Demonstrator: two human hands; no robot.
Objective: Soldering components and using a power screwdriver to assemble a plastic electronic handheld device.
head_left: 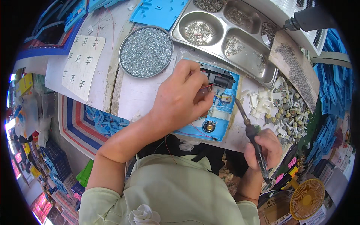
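Note:
A blue plastic housing [222, 127] lies on the worktable, with a black motor-like part [222, 80] near its far end and a small round speaker-like part [209, 126] near its near end. My left hand [180, 99] reaches over its left side, fingers pinched around a thin red wire [208, 86]; the fingertips are partly hidden. In my right hand [268, 148] is a soldering iron [252, 133], held like a pen. Its tip points up and left, beside the housing's right edge, close to a small white part [226, 98].
A round tray of small metal pins [146, 51] stands left of a steel compartment tray [200, 17] holding small screws or springs. White and metal parts [288, 108] are piled at right. A dark power tool [311, 19] juts in at upper right. A yellow fan [306, 198] stands lower right.

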